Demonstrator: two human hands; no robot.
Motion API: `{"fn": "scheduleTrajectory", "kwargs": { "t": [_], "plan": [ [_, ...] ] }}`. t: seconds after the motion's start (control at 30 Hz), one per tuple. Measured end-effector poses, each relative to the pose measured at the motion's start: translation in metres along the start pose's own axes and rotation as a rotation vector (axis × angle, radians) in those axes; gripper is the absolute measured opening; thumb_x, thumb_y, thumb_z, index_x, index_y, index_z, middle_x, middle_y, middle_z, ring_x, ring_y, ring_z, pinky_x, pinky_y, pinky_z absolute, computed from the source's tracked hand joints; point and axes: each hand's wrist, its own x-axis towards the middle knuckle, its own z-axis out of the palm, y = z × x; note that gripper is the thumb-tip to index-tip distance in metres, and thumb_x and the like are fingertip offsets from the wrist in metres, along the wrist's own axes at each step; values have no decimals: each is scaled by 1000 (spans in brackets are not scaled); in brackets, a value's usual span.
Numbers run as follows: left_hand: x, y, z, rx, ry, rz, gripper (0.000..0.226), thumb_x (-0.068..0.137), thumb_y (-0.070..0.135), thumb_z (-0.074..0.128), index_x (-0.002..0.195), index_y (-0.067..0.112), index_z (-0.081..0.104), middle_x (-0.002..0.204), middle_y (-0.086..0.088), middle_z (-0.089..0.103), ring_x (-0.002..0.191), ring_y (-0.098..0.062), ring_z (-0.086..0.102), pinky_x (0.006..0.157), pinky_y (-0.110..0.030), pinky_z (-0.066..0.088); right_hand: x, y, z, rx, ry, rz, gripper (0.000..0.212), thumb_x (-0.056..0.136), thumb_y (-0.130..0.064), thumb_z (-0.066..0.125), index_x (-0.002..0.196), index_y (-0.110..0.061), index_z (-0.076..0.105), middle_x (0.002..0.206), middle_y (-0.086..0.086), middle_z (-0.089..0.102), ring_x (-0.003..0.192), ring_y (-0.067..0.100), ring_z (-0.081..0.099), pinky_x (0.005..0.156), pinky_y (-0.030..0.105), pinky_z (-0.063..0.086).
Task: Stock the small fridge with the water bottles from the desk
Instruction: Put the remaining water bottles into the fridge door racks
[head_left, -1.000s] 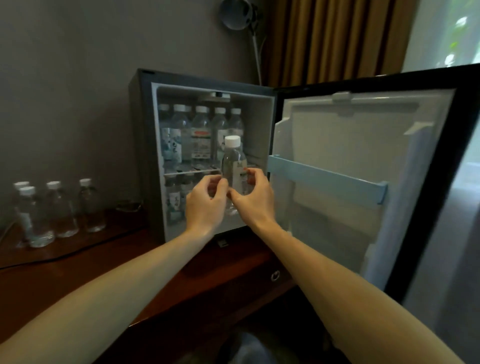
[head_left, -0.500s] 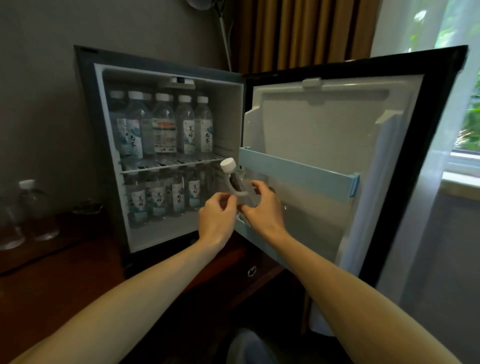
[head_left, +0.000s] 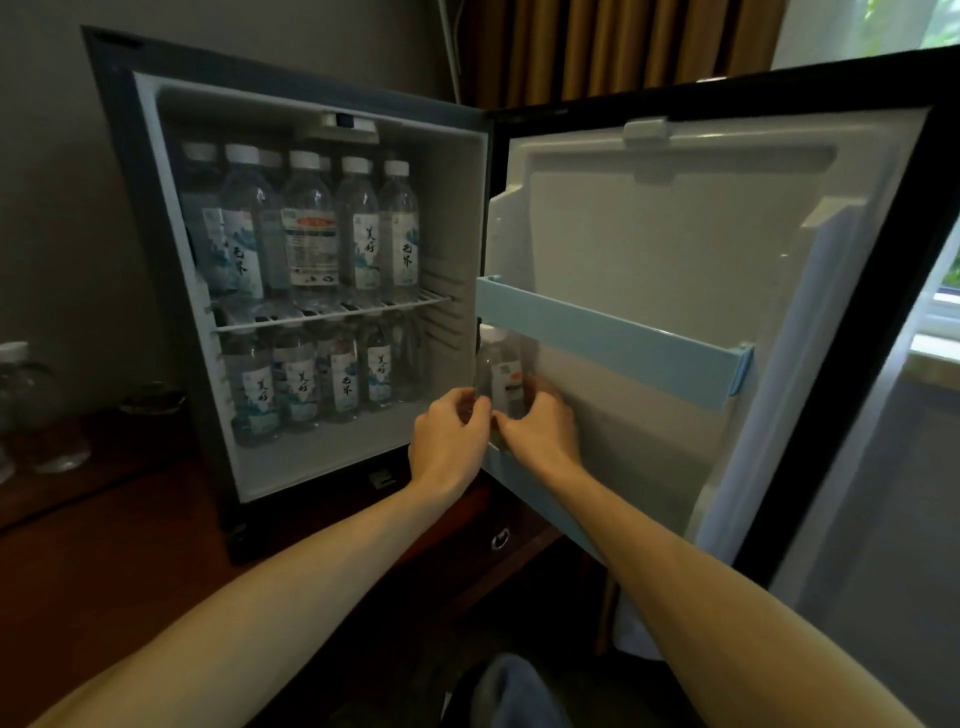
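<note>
The fingers (head_left: 469, 411) of the left hand (head_left: 448, 441) and the right hand (head_left: 543, 434) are curled round the lower body of a water bottle (head_left: 501, 371). It stands upright at the hinge-side end of the lower door shelf (head_left: 524, 480), under the blue rail (head_left: 613, 345). Seat its base flat against that end before letting go, leaving room alongside. The base is hidden behind the hands. The spare bottles (head_left: 31, 410) at the left edge of the bench (head_left: 104, 545) are dim and cut off.
</note>
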Motion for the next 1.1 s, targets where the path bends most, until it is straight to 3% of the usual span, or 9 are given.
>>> {"fn": "scheduleTrajectory", "kwargs": {
  "t": [0.2,0.27,0.43,0.6,0.7,0.77,0.87,0.97,1.1],
  "plan": [
    [6,6,10,18,-8,63,37,104,36,56,133,18,71,121,0,76,113,-18,69,96,-35,55,8,0,-4,-202,-24,58,38,85,-52,72,102,-18,72,98,0,74,87,20,71,69,36,62],
    [7,5,11,4,-6,57,36,104,36,56,132,20,71,119,0,76,113,-19,69,97,-40,56,9,-1,-3,-197,9,54,45,86,-50,73,110,-13,64,103,-2,69,92,20,69,58,27,53],
    [7,3,5,13,-42,37,43,102,40,55,139,22,67,127,1,74,119,-18,67,102,-40,55,4,-2,-6,-194,23,55,54,90,-36,77,124,-6,47,122,12,64,106,28,67,66,28,47],
    [7,3,-4,47,-106,35,50,97,50,50,139,28,68,127,6,74,122,-16,65,103,-40,54,3,-2,-12,-444,-35,-20,52,88,-62,68,109,-15,65,101,-1,71,87,19,67,71,35,58],
    [5,2,-7,53,-108,57,43,103,44,50,138,28,68,129,5,73,124,-16,64,104,-41,53,-6,-6,-15,-537,-35,-52,46,89,-66,63,89,-20,65,81,-2,68,75,19,66,62,32,52],
    [4,-1,-12,47,-87,72,39,102,44,49,128,29,74,120,8,76,117,-16,67,102,-44,54,-14,-12,-14,-582,3,-121,43,92,-63,62,77,-23,60,73,-3,66,69,21,65,60,33,50],
    [1,-7,-27,48,-52,76,30,105,41,50,100,29,77,97,11,76,101,-15,69,94,-45,56,-25,-27,-1,-556,-15,-248,31,98,-45,56,76,-24,54,82,4,71,81,31,67,64,36,47],
    [-3,-14,-53,54,27,98,30,106,37,51,100,25,78,92,9,75,93,-13,69,88,-42,56,-37,-52,20,-485,-56,-385,15,96,-34,53,85,-25,55,91,9,73,90,37,67,66,35,37],
    [-11,-32,-107,41,184,92,30,108,32,52,92,22,76,83,5,73,79,-7,67,76,-38,56,-52,-81,59,-364,-77,-550,21,97,-38,55,89,-21,62,80,3,70,78,30,67,61,34,38]
  ]
}}
